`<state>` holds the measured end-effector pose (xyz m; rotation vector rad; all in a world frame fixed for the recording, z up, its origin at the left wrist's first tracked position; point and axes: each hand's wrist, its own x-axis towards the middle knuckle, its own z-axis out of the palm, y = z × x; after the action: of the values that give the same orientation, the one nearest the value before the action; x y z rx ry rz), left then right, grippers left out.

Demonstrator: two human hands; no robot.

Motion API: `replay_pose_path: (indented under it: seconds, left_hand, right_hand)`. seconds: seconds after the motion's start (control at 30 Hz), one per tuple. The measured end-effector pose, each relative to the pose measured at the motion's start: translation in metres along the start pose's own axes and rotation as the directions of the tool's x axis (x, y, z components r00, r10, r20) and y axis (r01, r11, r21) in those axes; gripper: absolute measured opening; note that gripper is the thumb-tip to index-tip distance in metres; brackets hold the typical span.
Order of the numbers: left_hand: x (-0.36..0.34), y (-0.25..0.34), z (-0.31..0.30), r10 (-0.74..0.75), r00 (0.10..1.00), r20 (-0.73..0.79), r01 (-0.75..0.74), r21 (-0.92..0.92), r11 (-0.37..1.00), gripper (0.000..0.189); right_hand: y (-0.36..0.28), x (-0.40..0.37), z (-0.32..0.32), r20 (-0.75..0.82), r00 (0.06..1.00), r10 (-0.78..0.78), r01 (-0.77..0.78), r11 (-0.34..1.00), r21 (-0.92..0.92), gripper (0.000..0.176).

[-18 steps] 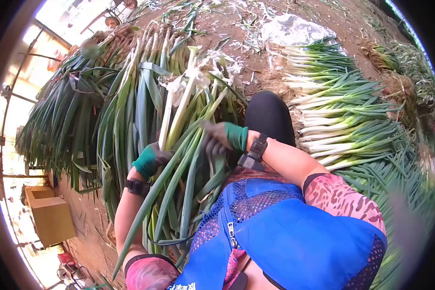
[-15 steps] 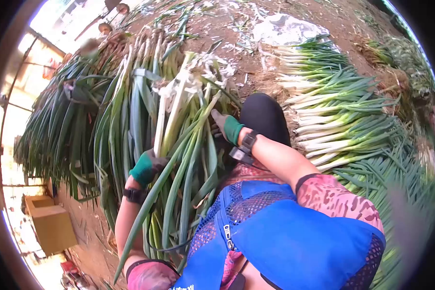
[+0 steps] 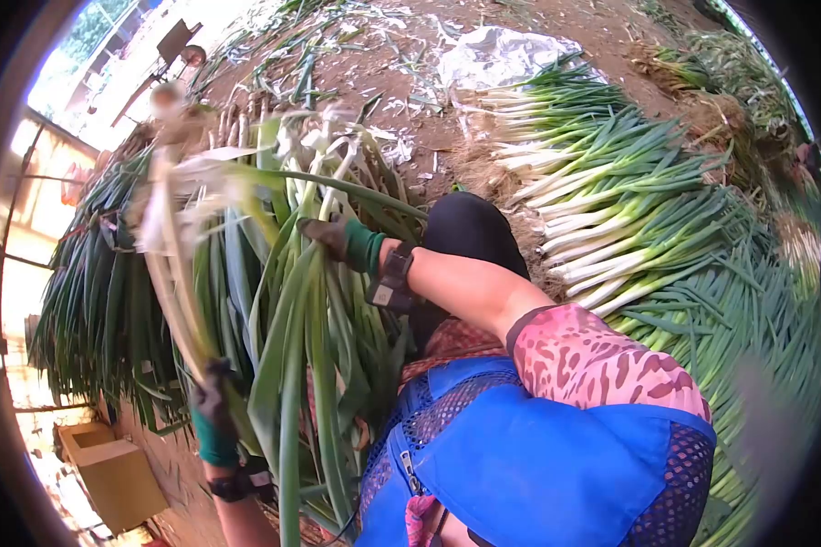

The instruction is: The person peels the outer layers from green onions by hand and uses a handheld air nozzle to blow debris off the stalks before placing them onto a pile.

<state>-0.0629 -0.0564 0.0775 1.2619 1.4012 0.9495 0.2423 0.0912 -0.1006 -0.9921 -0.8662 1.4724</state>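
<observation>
A few green onions (image 3: 175,305), their pale stalks blurred, stand tilted at 9 o'clock, root ends toward 10. The left hand (image 3: 213,401), in a dark glove with a green cuff, is wrapped around them low on the stalks at 8 o'clock. Just inside 10 o'clock, the right hand (image 3: 333,237), gloved alike, has its fingers bent against a sheaf of green leaves (image 3: 292,328) that fans down toward 7; whether it grips or only touches them I cannot tell. Behind, from 9 to 11 o'clock, lies a thick heap of untrimmed onions (image 3: 91,273). A black-clad knee (image 3: 472,228) is just right of centre, and beyond it a row of white-stalked onions (image 3: 575,196) runs from 1 to 3 o'clock, roots inward. A crumpled white sheet (image 3: 497,56) lies at 1, a cardboard box (image 3: 119,483) at 8, and the wearer's blue vest (image 3: 529,456) fills 5 o'clock.
</observation>
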Motion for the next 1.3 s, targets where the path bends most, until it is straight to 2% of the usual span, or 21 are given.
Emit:
replay_pose_path:
  seconds: [0.03,0.1,0.13,0.17,0.23,0.33,0.37,0.47,0.53,0.57,0.6,0.63,0.7,0.73,0.97,1.0,1.07,1.2,1.23,1.27,1.3]
  left_hand:
    - [0.008,0.001,-0.029,-0.043,0.983,-0.177,0.054,0.058,0.997,0.039]
    - [0.014,0.021,-0.066,0.006,0.961,-0.277,0.025,0.11,0.994,0.047]
    - [0.019,0.012,-0.099,0.234,0.946,-0.225,-0.131,0.396,0.909,0.046]
    - [0.025,0.003,-0.132,0.45,0.879,-0.16,-0.25,0.649,0.719,0.046]
    - [0.027,0.014,-0.158,0.51,0.859,-0.044,-0.234,0.852,0.468,0.047]
    - [0.037,0.027,-0.153,0.054,0.947,-0.316,-0.015,0.122,0.992,0.047]
    - [0.039,0.028,-0.14,0.046,0.957,-0.288,-0.012,0.116,0.993,0.048]
    - [0.057,0.008,-0.105,0.3,0.954,-0.019,-0.269,0.391,0.88,0.047]
    - [0.067,0.021,-0.061,0.174,0.982,0.075,-0.19,0.394,0.899,0.045]
    - [0.065,0.044,-0.019,-0.186,0.982,-0.016,0.187,0.123,0.975,0.045]
    - [0.076,0.03,-0.013,0.256,0.947,0.193,-0.316,0.437,0.842,0.042]
    - [0.082,0.023,-0.001,0.528,0.685,0.502,-0.723,0.558,0.407,0.04]
    - [0.083,0.029,0.034,0.164,0.93,0.329,-0.249,0.236,0.939,0.036]
    - [0.078,0.049,0.057,-0.089,0.968,0.234,0.028,0.251,0.968,0.036]
    - [0.076,0.022,0.062,-0.053,0.936,0.348,-0.025,0.214,0.976,0.032]
    - [0.069,0.03,0.068,-0.143,0.948,0.284,0.1,0.159,0.982,0.038]
    - [0.064,0.027,0.06,-0.16,0.95,0.268,0.104,0.212,0.972,0.034]
    - [0.068,0.008,0.049,0.076,0.91,0.407,-0.222,0.325,0.919,0.017]
    - [0.068,0.009,0.053,0.307,0.784,0.539,-0.537,0.34,0.772,0.015]
    - [0.068,0.011,0.056,0.512,0.589,0.625,-0.788,0.306,0.534,0.014]
    - [0.067,0.007,0.062,0.071,0.873,0.483,-0.219,0.258,0.941,0.013]
  right_hand:
    - [-0.018,-0.009,0.0,0.032,0.992,0.122,-0.124,0.991,0.046,0.051]
    - [-0.012,-0.004,-0.013,0.0,0.985,0.171,-0.156,0.899,-0.41,0.049]
    - [-0.01,0.0,-0.015,-0.103,0.941,0.322,-0.332,0.827,-0.453,0.05]
    - [0.015,0.001,-0.013,-0.269,0.958,0.095,-0.219,0.849,-0.48,0.049]
    - [0.038,0.005,-0.015,-0.248,0.964,0.091,-0.148,0.963,-0.223,0.049]
    - [-0.002,-0.021,0.011,-0.25,0.968,-0.036,-0.002,0.989,-0.149,0.04]
    - [-0.017,-0.028,0.026,-0.155,0.981,-0.115,0.122,0.992,0.04,0.042]
    - [-0.047,-0.037,0.08,-0.023,0.993,-0.117,0.114,0.987,-0.11,0.053]
    - [-0.042,-0.042,0.105,0.172,0.98,-0.098,0.112,0.991,-0.074,0.063]
    - [-0.058,-0.059,0.119,0.249,0.964,-0.094,0.12,0.988,-0.093,0.065]
    - [-0.065,-0.073,0.13,0.324,0.942,-0.086,0.128,0.986,-0.109,0.068]
    - [-0.059,-0.08,0.138,0.338,0.933,-0.127,0.194,0.966,-0.171,0.067]
    - [-0.057,-0.09,0.141,0.418,0.904,-0.088,0.218,0.936,-0.275,0.062]
    - [-0.062,-0.095,0.138,0.476,0.88,-0.008,0.183,0.928,-0.324,0.058]
    - [-0.071,-0.116,0.085,0.588,0.807,0.052,0.325,0.793,-0.516,0.047]
    - [-0.076,-0.111,0.076,0.585,0.81,0.042,0.345,0.773,-0.533,0.051]
    - [-0.066,-0.093,0.049,0.462,0.86,-0.217,0.414,0.827,-0.381,0.066]
    - [-0.084,-0.058,0.027,0.183,0.717,-0.673,0.524,0.347,-0.778,0.093]
    - [-0.088,-0.051,0.027,0.194,0.63,-0.752,0.476,0.177,-0.862,0.097]
    - [-0.091,-0.044,0.029,0.339,0.743,-0.577,0.422,0.01,-0.907,0.09]
    - [-0.095,-0.037,0.037,0.427,0.832,-0.354,0.393,-0.166,-0.904,0.083]
